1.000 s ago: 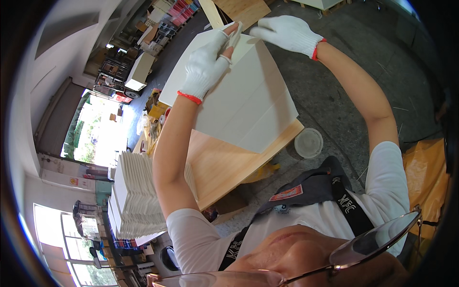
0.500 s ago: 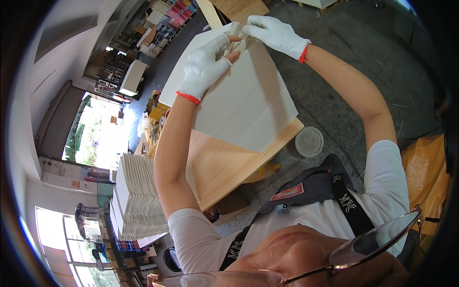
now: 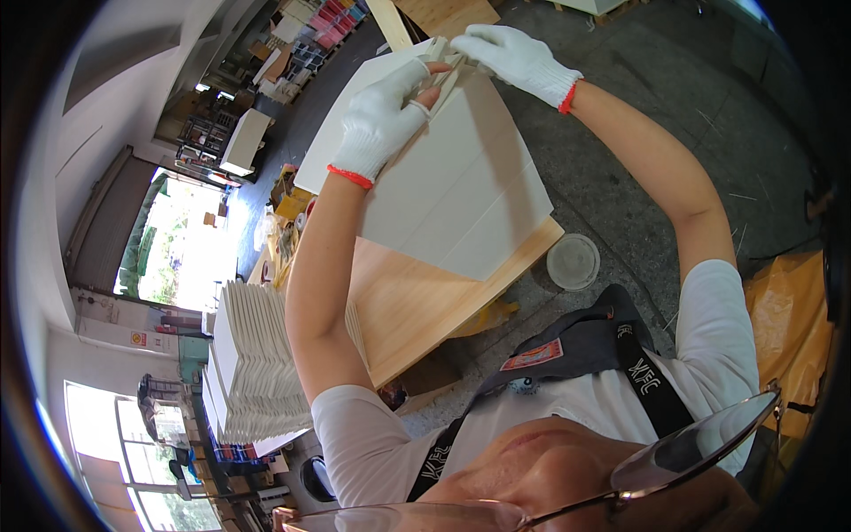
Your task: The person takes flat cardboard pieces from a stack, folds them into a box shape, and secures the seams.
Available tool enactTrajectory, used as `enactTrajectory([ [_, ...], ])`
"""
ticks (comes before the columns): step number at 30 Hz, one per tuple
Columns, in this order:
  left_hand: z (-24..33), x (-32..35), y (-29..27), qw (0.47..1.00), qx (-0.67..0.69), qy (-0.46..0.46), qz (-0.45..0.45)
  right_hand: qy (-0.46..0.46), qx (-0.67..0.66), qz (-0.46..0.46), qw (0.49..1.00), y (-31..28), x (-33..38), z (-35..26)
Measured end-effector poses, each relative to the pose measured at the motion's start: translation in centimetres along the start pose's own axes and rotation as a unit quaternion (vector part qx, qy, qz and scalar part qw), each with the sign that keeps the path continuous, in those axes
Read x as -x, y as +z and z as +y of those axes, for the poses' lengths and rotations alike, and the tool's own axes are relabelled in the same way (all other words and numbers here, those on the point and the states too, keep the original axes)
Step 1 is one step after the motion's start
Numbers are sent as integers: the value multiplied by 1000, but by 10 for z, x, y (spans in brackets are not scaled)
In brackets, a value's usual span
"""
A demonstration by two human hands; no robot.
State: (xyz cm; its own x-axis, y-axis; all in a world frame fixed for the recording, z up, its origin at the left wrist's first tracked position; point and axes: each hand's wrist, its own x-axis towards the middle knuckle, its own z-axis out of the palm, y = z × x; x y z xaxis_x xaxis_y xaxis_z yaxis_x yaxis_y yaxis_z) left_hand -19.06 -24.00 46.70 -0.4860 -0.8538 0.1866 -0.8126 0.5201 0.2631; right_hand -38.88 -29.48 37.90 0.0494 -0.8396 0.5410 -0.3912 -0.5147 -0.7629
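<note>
A large white board sheet [image 3: 443, 199] lies over a pale wooden tabletop, with narrow raised folds [image 3: 450, 86] near its far end. My left hand [image 3: 377, 120] wears a white knit glove with a red cuff; its bare thumb and fingertip close on the left side of these folds. On the opposite side my right hand [image 3: 519, 64], gloved the same way, has its fingers bent together at the top of the fold. Its fingertips are partly hidden there.
The wooden tabletop [image 3: 403, 310] shows along the near side. To the left stands a tall stack of folded white boards [image 3: 257, 363]. A round translucent tub [image 3: 573, 262] sits on the floor beyond the table's right corner. Orange-yellow plastic sheeting [image 3: 789, 319] lies far right.
My right hand has shifted slightly down and to the right along the fold. The left hand stays almost in place, and the sheet has hardly moved.
</note>
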Motion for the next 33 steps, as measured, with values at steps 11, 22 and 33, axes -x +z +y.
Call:
enactTrajectory([
  [11,-9,-8,11,993,-93,39,64,-30,240,-85,967,-10,5,-8],
  [22,-32,-27,13,996,-73,-4,51,-136,150,4,979,10,-21,-13],
  [33,-20,-17,4,996,85,-14,8,-9,77,-8,997,11,-4,-17],
])
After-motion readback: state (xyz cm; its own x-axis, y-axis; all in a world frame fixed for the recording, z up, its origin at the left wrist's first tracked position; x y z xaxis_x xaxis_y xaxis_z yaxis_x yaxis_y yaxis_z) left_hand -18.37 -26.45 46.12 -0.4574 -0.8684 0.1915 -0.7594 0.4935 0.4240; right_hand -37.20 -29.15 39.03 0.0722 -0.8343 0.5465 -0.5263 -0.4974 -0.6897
